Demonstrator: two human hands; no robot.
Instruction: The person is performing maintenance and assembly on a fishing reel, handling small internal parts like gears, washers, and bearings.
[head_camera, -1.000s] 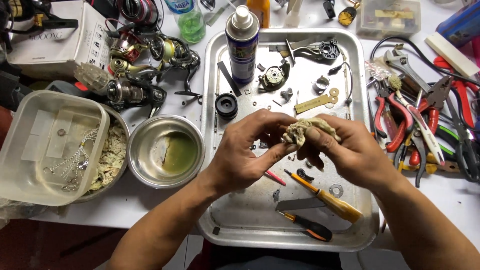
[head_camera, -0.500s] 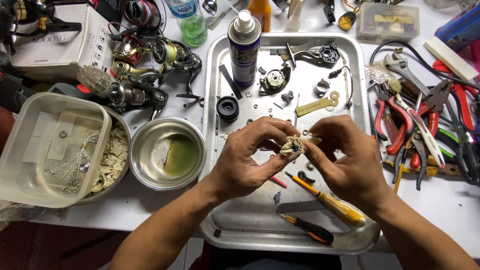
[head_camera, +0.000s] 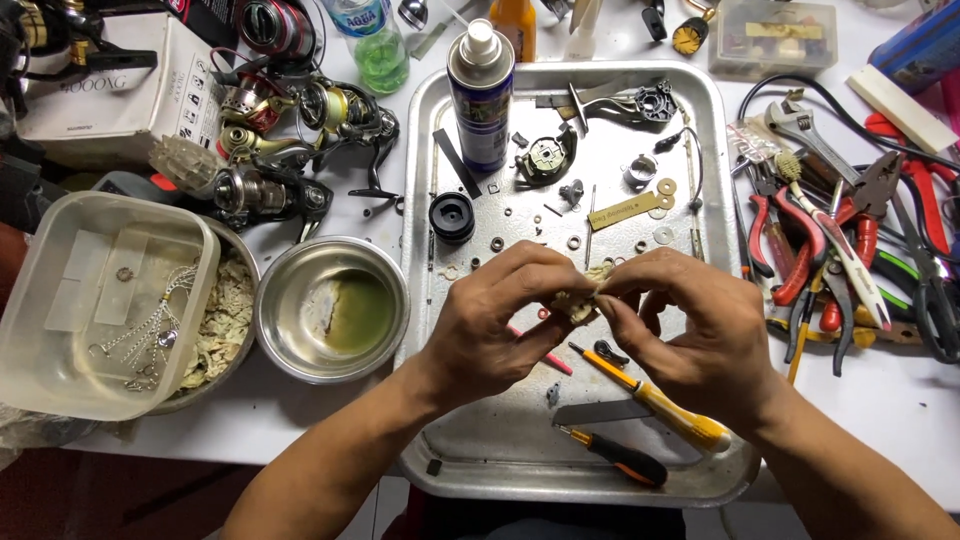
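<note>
Two hands, left hand and right hand, each grip pinching one crumpled rag above metal tray.

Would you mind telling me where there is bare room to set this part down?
Bare metal lies at the tray's near left corner, below the left hand. The tray's far half holds a spray can and small parts; pliers crowd the table to its right.

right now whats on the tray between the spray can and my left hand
In the head view, a black round cap and small loose washers lie on the metal tray between the spray can and the left hand.
</note>
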